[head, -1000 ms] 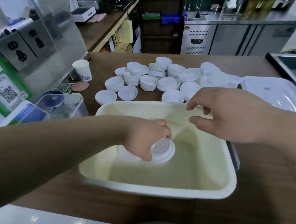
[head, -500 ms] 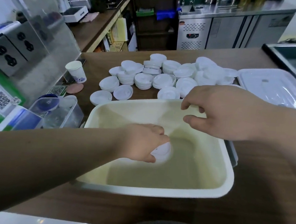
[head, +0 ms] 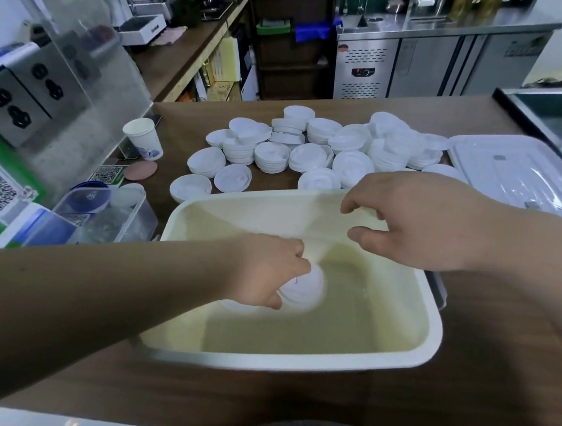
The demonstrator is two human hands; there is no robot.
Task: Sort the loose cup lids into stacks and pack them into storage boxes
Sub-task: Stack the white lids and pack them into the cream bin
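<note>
Lid stack inside cream storage box.

Even indoor light, slight motion blur, wide-angle edge bending

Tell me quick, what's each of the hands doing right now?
Left hand: holding a stack of lids inside the box.
Right hand: gripping the box's far rim.
</note>
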